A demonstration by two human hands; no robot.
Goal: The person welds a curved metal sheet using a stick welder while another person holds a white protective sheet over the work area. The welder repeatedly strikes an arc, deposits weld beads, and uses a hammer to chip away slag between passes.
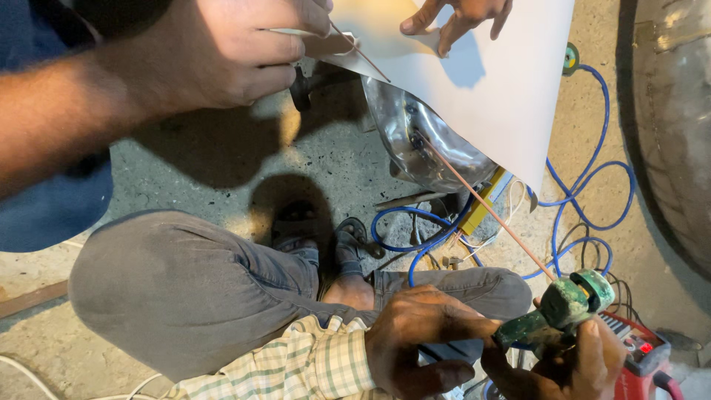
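My left hand (pixel 222 52) reaches in from the upper left, pinching a thin rod (pixel 363 55) against the corner of a large white sheet (pixel 503 89). At the top edge, the fingers of my right hand (pixel 459 16) grip the same sheet. The sheet hangs over a shiny metal vessel (pixel 415 141) on the concrete floor. A co-worker in a checked sleeve (pixel 311 363) and grey trousers squats below. Both of that person's hands (pixel 429 341) hold a green torch-like tool (pixel 563 307). A long copper-coloured rod (pixel 489 207) runs from the tool to the vessel.
Blue hose (pixel 585 185) loops over the floor to the right of the vessel. A red machine (pixel 637 355) sits at the lower right, and a large curved metal body (pixel 674 126) fills the right edge. The co-worker's sandalled feet (pixel 326 244) are near the middle.
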